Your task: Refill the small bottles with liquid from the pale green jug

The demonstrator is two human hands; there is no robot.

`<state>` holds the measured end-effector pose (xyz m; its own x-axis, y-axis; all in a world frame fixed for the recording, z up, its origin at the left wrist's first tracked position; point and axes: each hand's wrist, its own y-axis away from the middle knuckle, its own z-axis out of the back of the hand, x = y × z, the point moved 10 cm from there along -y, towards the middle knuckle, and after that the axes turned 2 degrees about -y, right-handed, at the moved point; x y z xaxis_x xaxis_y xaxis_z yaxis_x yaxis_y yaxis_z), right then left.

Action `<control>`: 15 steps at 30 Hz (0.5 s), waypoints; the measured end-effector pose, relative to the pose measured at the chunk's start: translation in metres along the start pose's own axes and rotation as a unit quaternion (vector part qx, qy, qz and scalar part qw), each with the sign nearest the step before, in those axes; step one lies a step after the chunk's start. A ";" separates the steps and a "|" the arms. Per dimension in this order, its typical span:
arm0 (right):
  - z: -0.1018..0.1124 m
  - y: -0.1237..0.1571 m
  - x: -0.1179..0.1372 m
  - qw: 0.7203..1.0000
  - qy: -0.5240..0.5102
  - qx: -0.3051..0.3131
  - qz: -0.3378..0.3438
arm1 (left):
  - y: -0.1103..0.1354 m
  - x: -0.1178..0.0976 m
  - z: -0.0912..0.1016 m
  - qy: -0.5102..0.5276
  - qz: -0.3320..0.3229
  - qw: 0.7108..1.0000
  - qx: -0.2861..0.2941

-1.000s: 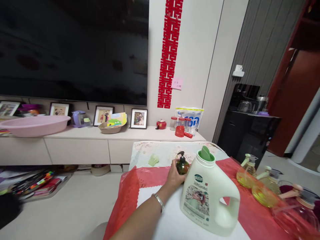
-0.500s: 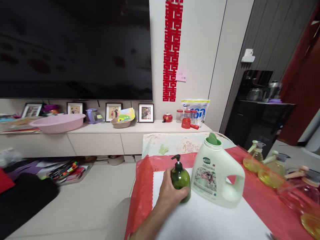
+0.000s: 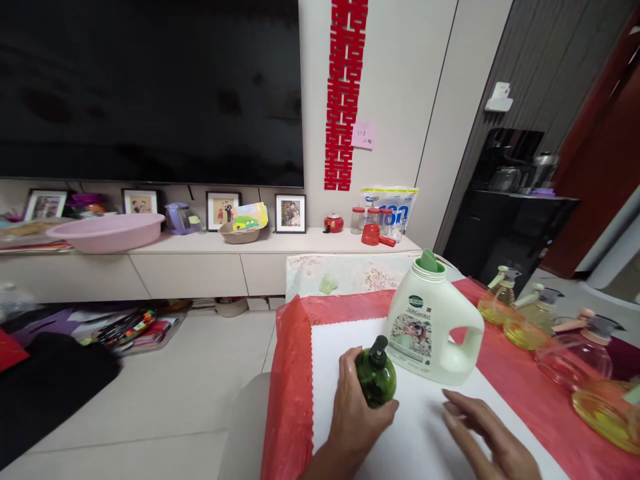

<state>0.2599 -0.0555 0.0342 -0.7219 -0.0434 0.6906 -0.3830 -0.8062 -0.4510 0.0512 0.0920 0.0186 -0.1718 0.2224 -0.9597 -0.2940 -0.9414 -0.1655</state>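
My left hand (image 3: 353, 407) is wrapped round a green pump bottle (image 3: 376, 377) with a dark pump head, tilted toward me above the white sheet. Over the sheet to the right is my right hand (image 3: 487, 433), its fingers apart and holding nothing. Behind them stands a pale green detergent jug (image 3: 434, 327) with an uncapped neck, a green spout inside it and a handle on its right side. The white sheet (image 3: 420, 427) lies on a red table cover (image 3: 293, 380).
Several clear spray bottles (image 3: 575, 357) with coloured tints line the table's right side. A light green scrap (image 3: 328, 285) lies on the floral cloth (image 3: 380, 275) at the back. Beyond are a low cabinet (image 3: 195, 275) with a pink basin (image 3: 107, 233) and a red scoop (image 3: 371, 235).
My left hand has drawn the pump bottle closer to me and tilted it, away from the jug. My right hand has come into view from the lower right.
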 end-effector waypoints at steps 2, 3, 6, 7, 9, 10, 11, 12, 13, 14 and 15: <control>-0.026 -0.013 0.044 0.997 -0.019 0.005 0.075 | 0.003 0.000 0.002 -0.005 -0.018 1.000 -0.014; -0.035 -0.018 0.063 0.994 -0.027 -0.002 0.106 | 0.005 -0.002 0.003 -0.006 -0.034 0.999 -0.020; -0.053 -0.028 0.101 0.984 -0.025 -0.029 0.174 | 0.011 -0.012 0.001 0.002 -0.095 0.995 -0.022; -0.056 -0.030 0.107 0.982 -0.016 -0.042 0.186 | 0.013 -0.014 -0.001 0.003 -0.111 0.994 -0.020; -0.058 -0.032 0.111 0.979 0.002 -0.063 0.194 | 0.015 -0.015 -0.003 -0.006 -0.126 0.992 -0.027; -0.058 -0.033 0.111 0.979 0.006 -0.070 0.193 | 0.016 -0.014 -0.003 -0.015 -0.128 0.991 -0.035; -0.059 -0.034 0.110 0.979 0.006 -0.071 0.189 | 0.017 -0.012 -0.004 -0.023 -0.130 0.990 -0.044; -0.059 -0.035 0.108 0.981 0.007 -0.070 0.183 | 0.017 -0.010 -0.003 -0.029 -0.132 0.989 -0.053; -0.060 -0.036 0.107 0.982 0.007 -0.068 0.178 | 0.018 -0.008 -0.003 -0.034 -0.135 0.988 -0.062; -0.061 -0.038 0.106 0.983 0.005 -0.067 0.172 | 0.018 -0.006 -0.002 -0.035 -0.140 0.987 -0.069; -0.062 -0.039 0.106 0.984 0.004 -0.065 0.166 | 0.018 -0.005 -0.001 -0.035 -0.144 0.986 -0.074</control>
<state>0.1627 0.0080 0.0893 -0.8234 -0.2866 0.4897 -0.1956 -0.6667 -0.7191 0.0475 0.0736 0.0200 -0.1673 0.4983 -0.8507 -0.1997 -0.8621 -0.4657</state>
